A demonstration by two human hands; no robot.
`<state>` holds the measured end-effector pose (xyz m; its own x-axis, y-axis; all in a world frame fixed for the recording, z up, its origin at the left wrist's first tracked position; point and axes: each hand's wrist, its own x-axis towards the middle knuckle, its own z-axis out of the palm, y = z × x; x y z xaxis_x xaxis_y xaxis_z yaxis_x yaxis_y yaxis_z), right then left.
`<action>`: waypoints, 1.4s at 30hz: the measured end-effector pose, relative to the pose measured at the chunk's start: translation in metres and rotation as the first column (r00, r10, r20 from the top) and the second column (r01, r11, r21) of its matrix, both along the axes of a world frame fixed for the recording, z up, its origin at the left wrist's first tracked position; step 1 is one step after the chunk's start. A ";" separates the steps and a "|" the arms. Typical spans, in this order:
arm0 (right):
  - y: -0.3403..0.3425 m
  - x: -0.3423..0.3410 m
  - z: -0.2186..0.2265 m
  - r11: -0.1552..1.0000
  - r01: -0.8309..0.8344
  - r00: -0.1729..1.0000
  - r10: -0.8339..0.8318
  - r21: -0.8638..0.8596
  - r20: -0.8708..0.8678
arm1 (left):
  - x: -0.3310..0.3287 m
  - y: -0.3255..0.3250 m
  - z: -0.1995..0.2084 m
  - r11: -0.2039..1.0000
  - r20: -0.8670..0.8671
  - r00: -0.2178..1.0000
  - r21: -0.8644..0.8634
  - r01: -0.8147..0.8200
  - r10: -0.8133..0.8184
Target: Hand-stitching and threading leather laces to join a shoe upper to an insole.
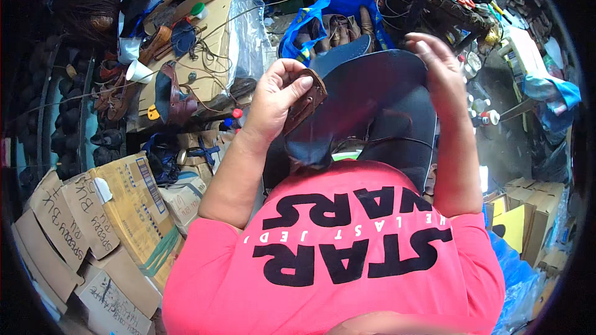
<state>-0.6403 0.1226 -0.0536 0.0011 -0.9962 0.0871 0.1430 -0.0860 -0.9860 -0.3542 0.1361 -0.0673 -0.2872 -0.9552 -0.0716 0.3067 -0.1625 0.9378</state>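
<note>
My left hand (284, 96) pinches a brown leather piece (308, 103) with a stitched or punched edge, perhaps part of a shoe upper. Beneath and beside it, a large dark, smooth curved sheet (372, 84) spreads across my lap. Its lower end folds near my shirt. At the sheet's right edge is my right hand (439, 68), raised, with fingers stretched out and slightly blurred. Nothing shows between those fingers. Whether they touch the sheet I cannot tell.
Beyond my knees stands a blue bag (340, 1) with brown leather things inside. Leather shoe parts (177, 96), cords and a white cup (138, 72) lie on cardboard at left. Cardboard boxes (127, 189) are piled lower left. Small bottles (481, 111) stand at right.
</note>
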 end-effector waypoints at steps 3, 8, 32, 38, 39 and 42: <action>0.006 0.002 0.024 0.925 -0.016 0.828 -0.201 -0.380 -0.523 | -0.006 -0.001 -0.006 0.999 0.026 0.999 0.001 -0.039 0.039; 0.011 0.056 0.015 0.817 -0.329 0.469 -0.294 -0.474 -0.833 | -0.021 -0.002 -0.006 0.996 0.149 0.988 -0.085 -0.015 0.028; 0.062 -0.086 0.097 0.948 -0.314 0.379 0.165 0.041 -0.910 | 0.041 -0.090 0.027 0.950 0.514 0.841 -0.143 0.277 -0.168; 0.192 -0.427 0.094 0.734 0.589 -0.216 -0.259 -0.337 -0.942 | 0.089 -0.144 0.010 0.913 0.539 0.835 -0.386 0.130 0.109; 0.218 -0.460 0.093 0.664 0.668 -0.382 -0.082 -0.336 -0.920 | 0.093 -0.146 0.010 0.903 0.538 0.825 -0.421 0.086 0.172; 0.233 -0.455 0.038 0.694 0.706 -0.371 0.193 -0.141 -0.908 | 0.073 -0.136 0.011 0.849 0.594 0.727 -0.528 0.029 0.344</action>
